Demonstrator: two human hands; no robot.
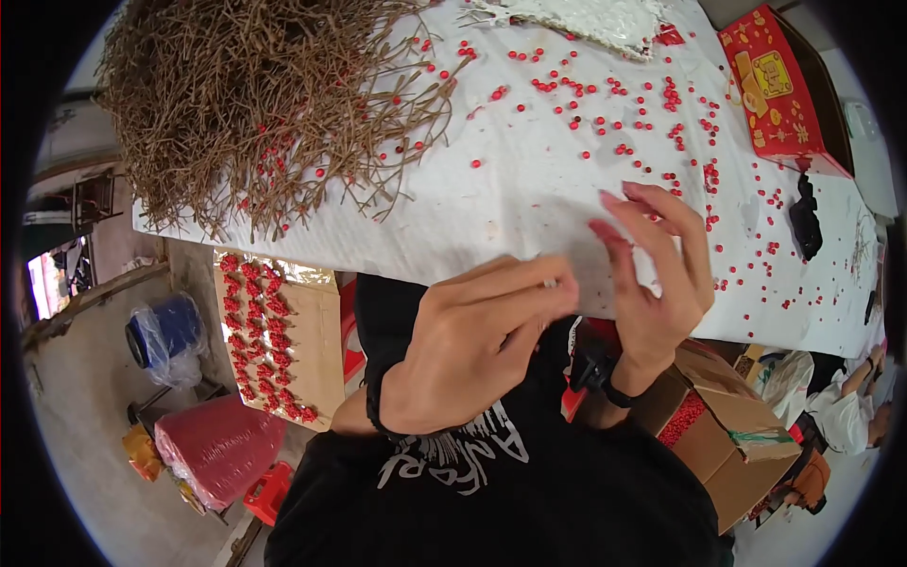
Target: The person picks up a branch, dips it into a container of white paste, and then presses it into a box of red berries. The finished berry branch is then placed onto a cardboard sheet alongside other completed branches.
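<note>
While the left hand (482,335) bends its fingers narrowly together at the centre of the frame, the right hand (663,274), beside it, holds thumb and fingers apart in a wide curve; whether the left fingertips close on something small, I cannot tell. Three rows of bunched red bead clusters (276,342) on a flat brown cardboard sheet (324,364), left of centre, seem finished, whereas many loose round red beads (475,163) at upper right and the tangled heap of thin brown stems (246,104) at upper left appear unused. The near edge of the white cloth-covered table (463,222) passes behind both hands; room for moving seems widest on its middle, between heap and scattered beads.
</note>
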